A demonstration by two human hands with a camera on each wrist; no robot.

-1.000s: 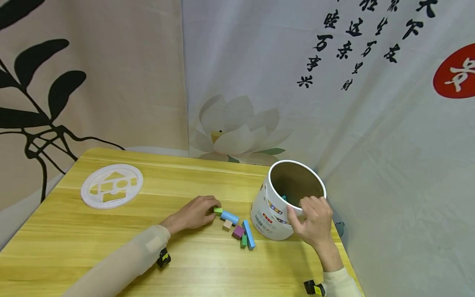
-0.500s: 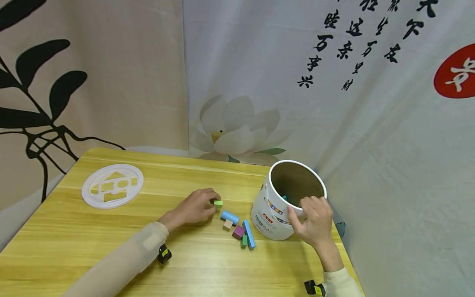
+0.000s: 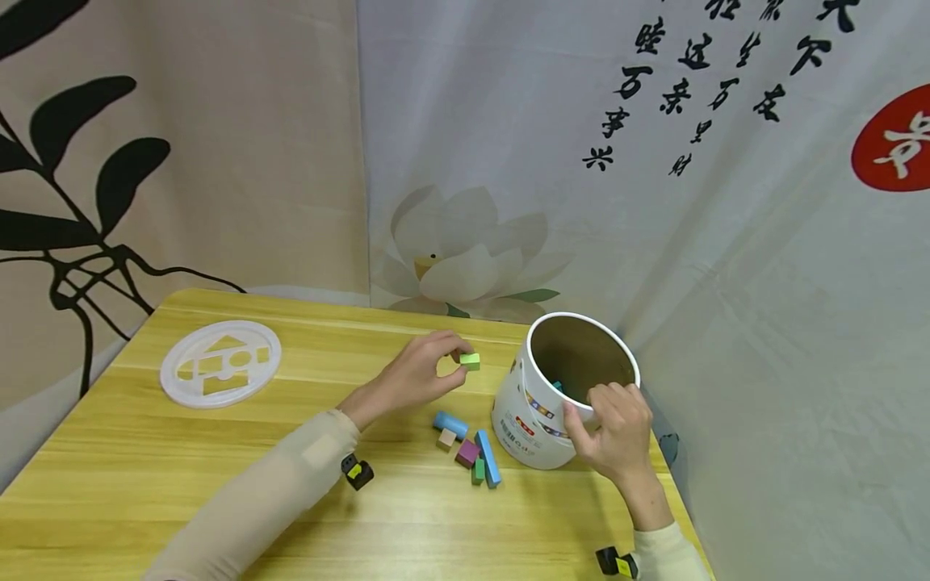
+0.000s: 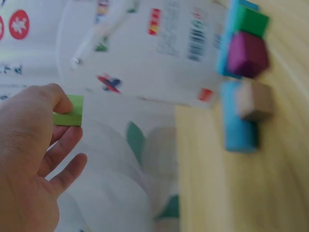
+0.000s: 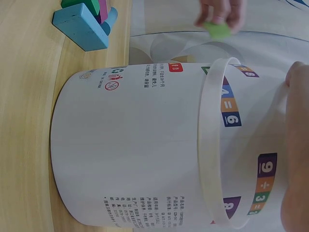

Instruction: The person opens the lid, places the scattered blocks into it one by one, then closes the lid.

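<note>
Above the table, my left hand (image 3: 416, 376) pinches a light green block (image 3: 471, 361) between thumb and fingers, just left of a white cylindrical bucket (image 3: 525, 424). In the left wrist view the same green block (image 4: 72, 112) sticks out past the fingertips. My right hand (image 3: 616, 432) grips the bucket's near right rim, with the thumb outside and the fingers over the edge. Below the left hand lie a blue cylinder (image 3: 450, 424), a tan cube (image 3: 446, 440), a purple block (image 3: 467, 453), a long blue block (image 3: 488, 460) and a dark green block (image 3: 477, 472).
A white oval plate with cut-out shapes (image 3: 170, 379) lies at the left of the wooden table (image 3: 349, 516). Inside the bucket a bit of teal (image 3: 557, 386) shows. Printed cloth (image 3: 465, 121) hangs behind the table and along its right side.
My left hand has lifted the light green block off the table, away from the other blocks, and carried it up and right toward the bucket. My right hand stays on the rim.
</note>
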